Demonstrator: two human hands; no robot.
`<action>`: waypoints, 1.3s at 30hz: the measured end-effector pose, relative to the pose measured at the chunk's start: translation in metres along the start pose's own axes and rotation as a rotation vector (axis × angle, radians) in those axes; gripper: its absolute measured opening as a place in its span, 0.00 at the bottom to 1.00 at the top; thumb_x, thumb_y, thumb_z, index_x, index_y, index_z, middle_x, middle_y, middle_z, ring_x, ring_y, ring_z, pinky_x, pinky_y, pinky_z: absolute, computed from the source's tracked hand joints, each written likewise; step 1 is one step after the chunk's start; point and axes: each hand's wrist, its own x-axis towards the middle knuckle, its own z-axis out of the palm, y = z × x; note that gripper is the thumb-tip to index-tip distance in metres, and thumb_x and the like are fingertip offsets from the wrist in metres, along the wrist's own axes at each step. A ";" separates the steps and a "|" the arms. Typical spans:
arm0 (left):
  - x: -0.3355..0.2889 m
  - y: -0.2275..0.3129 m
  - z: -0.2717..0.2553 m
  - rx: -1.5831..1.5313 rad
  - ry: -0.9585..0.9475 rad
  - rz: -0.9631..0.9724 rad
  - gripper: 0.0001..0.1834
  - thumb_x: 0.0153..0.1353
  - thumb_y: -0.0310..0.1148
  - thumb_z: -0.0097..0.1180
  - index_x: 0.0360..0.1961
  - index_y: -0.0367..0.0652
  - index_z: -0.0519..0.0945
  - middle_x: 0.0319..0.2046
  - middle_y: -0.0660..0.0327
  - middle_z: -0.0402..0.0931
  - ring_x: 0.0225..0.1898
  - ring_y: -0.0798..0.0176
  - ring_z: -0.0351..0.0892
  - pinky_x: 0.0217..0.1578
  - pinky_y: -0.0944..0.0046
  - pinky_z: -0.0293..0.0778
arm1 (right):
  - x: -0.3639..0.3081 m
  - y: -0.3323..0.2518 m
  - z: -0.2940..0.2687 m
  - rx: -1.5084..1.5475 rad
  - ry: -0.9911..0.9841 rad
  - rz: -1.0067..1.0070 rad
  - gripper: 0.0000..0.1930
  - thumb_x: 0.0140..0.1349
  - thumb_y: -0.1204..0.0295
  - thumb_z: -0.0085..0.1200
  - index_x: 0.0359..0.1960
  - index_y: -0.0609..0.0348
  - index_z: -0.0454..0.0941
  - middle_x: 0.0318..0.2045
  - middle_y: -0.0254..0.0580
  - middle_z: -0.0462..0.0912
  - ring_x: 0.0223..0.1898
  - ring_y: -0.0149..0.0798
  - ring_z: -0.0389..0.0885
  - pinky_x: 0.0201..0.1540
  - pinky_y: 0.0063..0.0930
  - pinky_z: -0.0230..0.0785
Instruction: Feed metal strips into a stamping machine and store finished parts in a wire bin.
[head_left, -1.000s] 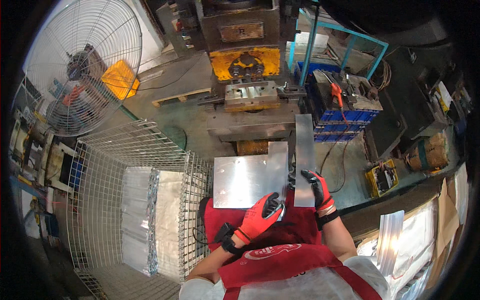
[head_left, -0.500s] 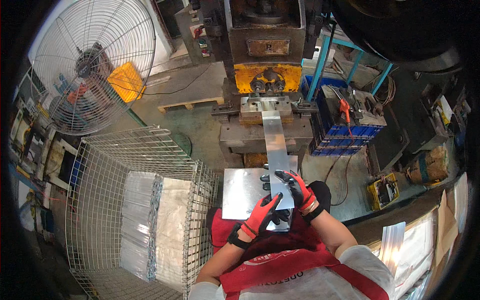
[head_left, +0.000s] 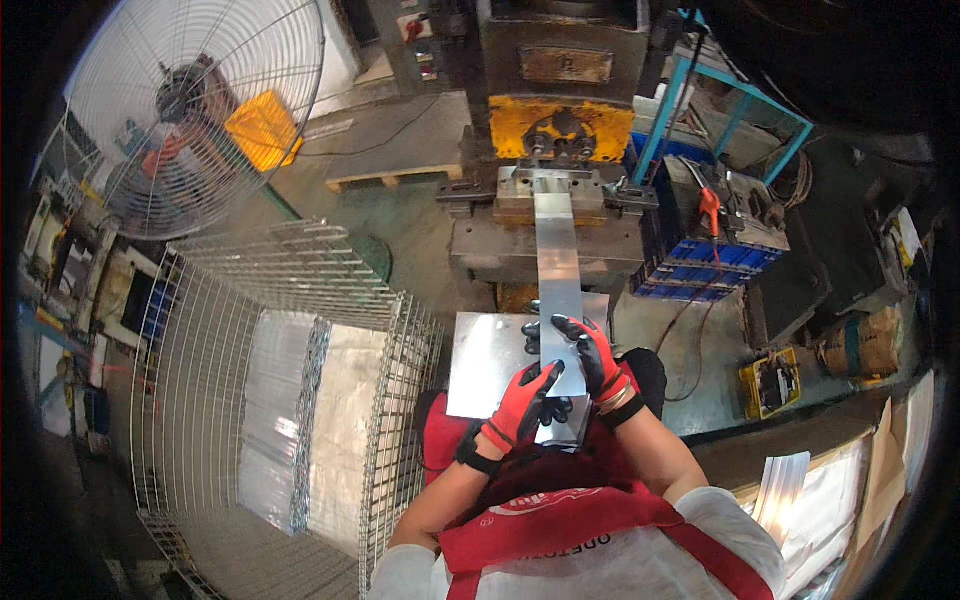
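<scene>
A long, flat, shiny metal strip [head_left: 559, 265] points away from me, its far end lying in the die [head_left: 520, 187] of a press [head_left: 565, 70]. My left hand [head_left: 527, 398], in a red and black glove, is closed on the strip's near left edge, thumb on top. On the right edge, a little farther up, my right hand [head_left: 596, 358] in a matching glove grips it with the fingers wrapped round. Beneath the strip, a broad metal sheet [head_left: 482, 360] lies over my lap, with more metal pieces [head_left: 562, 432] under my hands.
To my left stands a wire mesh basket [head_left: 400, 400] holding stacked metal strips [head_left: 275, 400]. A large fan [head_left: 190, 100] is beyond it. Blue crates [head_left: 700, 265] with tools on top stand right of the press. Metal strips [head_left: 782, 490] lie at the lower right.
The view has shifted, so the press sits higher and more to the right. The strip's far end appears farther into the die. Both hands keep their grip.
</scene>
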 end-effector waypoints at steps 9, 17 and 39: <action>0.023 0.020 0.003 -0.238 0.157 -0.148 0.16 0.60 0.45 0.46 0.36 0.43 0.73 0.18 0.62 0.72 0.15 0.68 0.73 0.14 0.71 0.67 | 0.026 0.011 -0.009 0.016 0.017 0.018 0.23 0.61 0.60 0.41 0.49 0.68 0.67 0.45 0.50 0.74 0.44 0.41 0.74 0.48 0.32 0.67; 0.046 0.023 0.001 -0.257 0.225 -0.049 0.14 0.59 0.43 0.49 0.29 0.42 0.74 0.18 0.67 0.70 0.13 0.72 0.68 0.14 0.72 0.64 | 0.038 0.026 -0.026 -0.020 0.113 0.035 0.18 0.61 0.67 0.40 0.49 0.66 0.69 0.47 0.44 0.73 0.50 0.36 0.70 0.54 0.29 0.58; 0.048 0.012 0.000 -0.260 0.251 -0.001 0.10 0.59 0.38 0.49 0.31 0.43 0.76 0.21 0.70 0.71 0.21 0.77 0.69 0.20 0.75 0.63 | 0.025 -0.002 0.005 0.099 0.284 0.141 0.13 0.60 0.66 0.46 0.38 0.63 0.74 0.29 0.29 0.74 0.31 0.24 0.71 0.35 0.19 0.64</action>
